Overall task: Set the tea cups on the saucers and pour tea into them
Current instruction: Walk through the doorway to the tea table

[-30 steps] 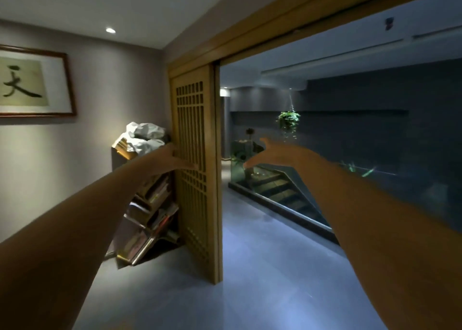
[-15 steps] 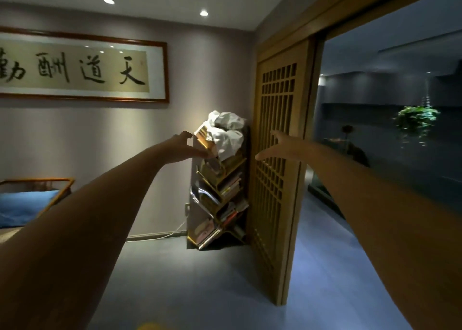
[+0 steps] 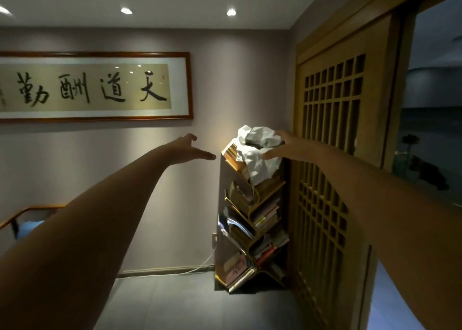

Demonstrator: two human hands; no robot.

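No tea cups, saucers or teapot are in view. Both my arms are stretched out straight ahead at chest height. My left hand [image 3: 188, 149] is open with fingers apart and holds nothing, in front of the grey wall. My right hand [image 3: 283, 148] is also open and empty, seen in front of crumpled white paper [image 3: 257, 142] on top of a bookshelf.
A tree-shaped bookshelf [image 3: 250, 217] full of books stands against the wall, beside a wooden lattice sliding door [image 3: 332, 154]. A framed calligraphy scroll [image 3: 95, 87] hangs on the left. A wooden chair with a blue cushion [image 3: 27, 227] is at the lower left. A white cable [image 3: 175, 272] runs along the skirting.
The view has swung left, away from the dark doorway and stairs toward the wall with the scroll. Both arms stay outstretched with open hands.
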